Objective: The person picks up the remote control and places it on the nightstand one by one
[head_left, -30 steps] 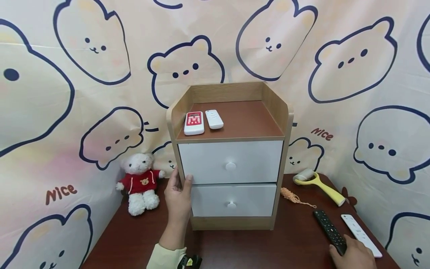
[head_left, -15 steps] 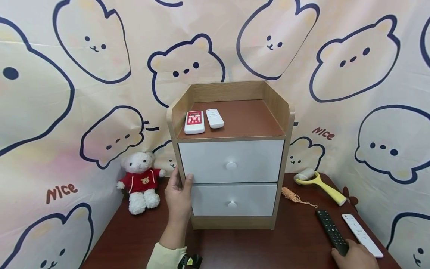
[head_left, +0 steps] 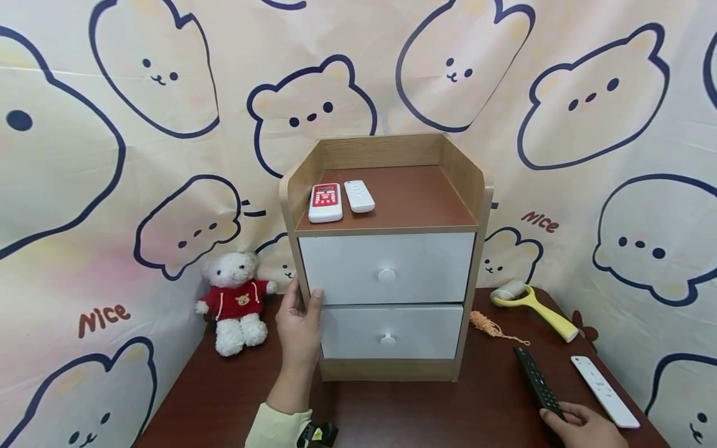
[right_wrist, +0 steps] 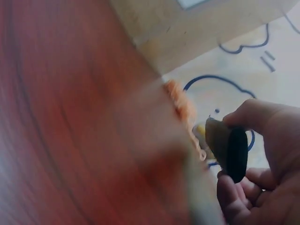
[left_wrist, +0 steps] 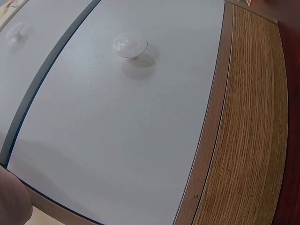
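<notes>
A small wooden cabinet (head_left: pixel 388 369) with two white drawers stands in the middle of the head view, both drawers closed. My left hand (head_left: pixel 299 333) rests against its left side, the thumb upright by the front edge. In the left wrist view, part of that hand (left_wrist: pixel 13 199) shows at the lower left, beside the drawer fronts. My right hand (head_left: pixel 585 426) pinches the near end of a black remote control (head_left: pixel 539 381), which is tilted up off the table. The right wrist view shows the remote (right_wrist: pixel 236 154) end-on between thumb and fingers. A white remote (head_left: pixel 605 391) lies just right of that hand.
A white-and-red remote (head_left: pixel 325 202) and a small white remote (head_left: pixel 359 196) lie on the cabinet top. A teddy bear (head_left: pixel 238 302) in red sits at left. An orange cord bundle (head_left: pixel 489 325) and yellow-handled lint roller (head_left: pixel 546 311) lie right of the cabinet on the dark table (head_left: pixel 448 414).
My right hand has lifted the black remote control from the table, moving it slightly left and tilting it. My left hand stays at the cabinet's side.
</notes>
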Tool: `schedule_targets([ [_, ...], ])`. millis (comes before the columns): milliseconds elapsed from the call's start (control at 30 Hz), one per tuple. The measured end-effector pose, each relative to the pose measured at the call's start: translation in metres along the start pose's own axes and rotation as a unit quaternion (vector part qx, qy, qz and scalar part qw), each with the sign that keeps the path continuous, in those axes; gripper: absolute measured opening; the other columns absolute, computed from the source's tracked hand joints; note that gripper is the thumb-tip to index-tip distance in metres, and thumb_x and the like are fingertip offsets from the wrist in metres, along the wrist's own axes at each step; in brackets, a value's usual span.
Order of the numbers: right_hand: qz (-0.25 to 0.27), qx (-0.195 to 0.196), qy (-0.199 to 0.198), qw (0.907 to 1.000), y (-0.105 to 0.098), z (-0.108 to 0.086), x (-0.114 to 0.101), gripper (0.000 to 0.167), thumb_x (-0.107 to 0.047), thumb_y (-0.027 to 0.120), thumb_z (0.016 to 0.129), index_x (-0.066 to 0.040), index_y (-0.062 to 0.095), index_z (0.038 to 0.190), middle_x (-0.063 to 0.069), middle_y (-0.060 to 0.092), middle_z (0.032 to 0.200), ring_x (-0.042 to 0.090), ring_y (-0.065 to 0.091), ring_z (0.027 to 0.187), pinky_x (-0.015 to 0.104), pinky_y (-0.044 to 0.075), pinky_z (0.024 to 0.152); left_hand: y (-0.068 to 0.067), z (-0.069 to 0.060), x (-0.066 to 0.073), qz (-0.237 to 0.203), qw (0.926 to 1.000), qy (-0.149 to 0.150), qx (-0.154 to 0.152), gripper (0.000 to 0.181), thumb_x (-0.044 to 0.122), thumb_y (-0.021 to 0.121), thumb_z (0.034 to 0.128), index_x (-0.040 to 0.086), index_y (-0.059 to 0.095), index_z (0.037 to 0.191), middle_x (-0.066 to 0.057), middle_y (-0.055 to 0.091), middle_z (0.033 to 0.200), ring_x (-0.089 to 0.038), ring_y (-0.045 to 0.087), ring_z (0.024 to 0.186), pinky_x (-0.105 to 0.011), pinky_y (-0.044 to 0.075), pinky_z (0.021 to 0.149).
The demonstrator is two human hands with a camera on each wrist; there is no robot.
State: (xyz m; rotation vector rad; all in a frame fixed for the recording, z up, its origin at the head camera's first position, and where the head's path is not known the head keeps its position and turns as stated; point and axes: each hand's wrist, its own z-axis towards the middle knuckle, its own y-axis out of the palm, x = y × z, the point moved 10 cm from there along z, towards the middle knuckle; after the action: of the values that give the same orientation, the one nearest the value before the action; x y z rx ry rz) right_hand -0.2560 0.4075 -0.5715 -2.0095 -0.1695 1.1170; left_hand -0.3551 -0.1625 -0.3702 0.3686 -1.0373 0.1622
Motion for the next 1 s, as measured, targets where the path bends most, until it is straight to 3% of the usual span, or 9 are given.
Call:
schedule_targets([
  [100, 0.083, 0.006, -0.001, 0.9965, -0.003, -0.013, -0.007, 0.073, -0.037, 0.09, 0.086, 0.013, 0.065, 0.134, 0.021, 0.077, 0.097, 0.022, 0.072, 0.08, 0.032, 0.056, 0.061, 0.001, 0.001, 0.001, 0.001, 1.0, 0.002, -0.001, 0.062, 0.015, 0.076, 0.1044, 0.013, 0.052, 0.162, -0.007, 0.058, 0.162, -0.021, 0.052, 0.151, -0.014, 0.048, 0.113],
  [200, 0.144, 0.014, -0.024, 0.9892, -0.011, -0.029, -0.022, 0.072, -0.033, 0.09, 0.088, 0.01, 0.064, 0.139, 0.015, 0.078, 0.098, 0.014, 0.07, 0.077, 0.028, 0.057, 0.06, 0.001, 0.001, 0.003, 0.001, 1.0, 0.005, 0.001, 0.063, 0.014, 0.076, 0.1043, 0.012, 0.052, 0.162, -0.007, 0.058, 0.162, -0.021, 0.052, 0.151, -0.013, 0.048, 0.112],
  [300, 0.167, 0.025, -0.054, 0.9842, -0.021, -0.045, -0.04, 0.067, -0.031, 0.086, 0.093, 0.006, 0.064, 0.144, 0.005, 0.078, 0.096, 0.005, 0.066, 0.076, 0.023, 0.056, 0.062, 0.001, 0.001, 0.004, 0.0, 1.0, 0.007, 0.002, 0.063, 0.014, 0.076, 0.1044, 0.01, 0.052, 0.162, -0.008, 0.058, 0.162, -0.022, 0.052, 0.151, -0.013, 0.047, 0.112],
  [433, 0.181, 0.031, -0.096, 0.9783, -0.036, -0.071, -0.068, 0.06, -0.031, 0.083, 0.098, 0.0, 0.064, 0.147, -0.006, 0.075, 0.094, 0.003, 0.064, 0.078, 0.021, 0.057, 0.065, 0.001, 0.001, 0.004, -0.001, 1.0, 0.008, 0.0, 0.062, 0.014, 0.075, 0.1049, 0.01, 0.052, 0.162, -0.009, 0.058, 0.162, -0.022, 0.051, 0.152, -0.013, 0.047, 0.112],
  [600, 0.217, 0.032, -0.166, 0.9614, -0.05, -0.108, -0.109, 0.061, -0.03, 0.085, 0.098, -0.005, 0.062, 0.148, -0.016, 0.068, 0.099, 0.003, 0.065, 0.088, 0.015, 0.059, 0.072, 0.001, 0.0, 0.003, -0.001, 1.0, 0.008, 0.002, 0.062, 0.014, 0.075, 0.105, 0.01, 0.052, 0.162, -0.008, 0.057, 0.163, -0.022, 0.05, 0.153, -0.013, 0.046, 0.113],
  [800, 0.258, 0.059, -0.293, 0.9188, -0.065, -0.156, -0.174, 0.05, -0.015, 0.086, 0.096, -0.007, 0.068, 0.142, -0.009, 0.069, 0.11, 0.007, 0.064, 0.099, 0.009, 0.057, 0.082, 0.001, -0.001, 0.003, -0.001, 0.9999, 0.011, 0.004, 0.061, 0.013, 0.075, 0.1047, 0.009, 0.052, 0.162, -0.009, 0.058, 0.162, -0.023, 0.051, 0.152, -0.013, 0.047, 0.111],
  [1000, 0.315, 0.09, -0.406, 0.8532, -0.085, -0.207, -0.245, 0.048, -0.001, 0.089, 0.089, -0.013, 0.077, 0.133, 0.0, 0.075, 0.113, 0.015, 0.071, 0.092, 0.015, 0.061, 0.081, 0.001, 0.0, 0.004, -0.004, 0.9998, 0.021, 0.004, 0.06, 0.01, 0.074, 0.1045, 0.006, 0.053, 0.16, -0.013, 0.059, 0.161, -0.024, 0.051, 0.152, -0.013, 0.047, 0.113],
])
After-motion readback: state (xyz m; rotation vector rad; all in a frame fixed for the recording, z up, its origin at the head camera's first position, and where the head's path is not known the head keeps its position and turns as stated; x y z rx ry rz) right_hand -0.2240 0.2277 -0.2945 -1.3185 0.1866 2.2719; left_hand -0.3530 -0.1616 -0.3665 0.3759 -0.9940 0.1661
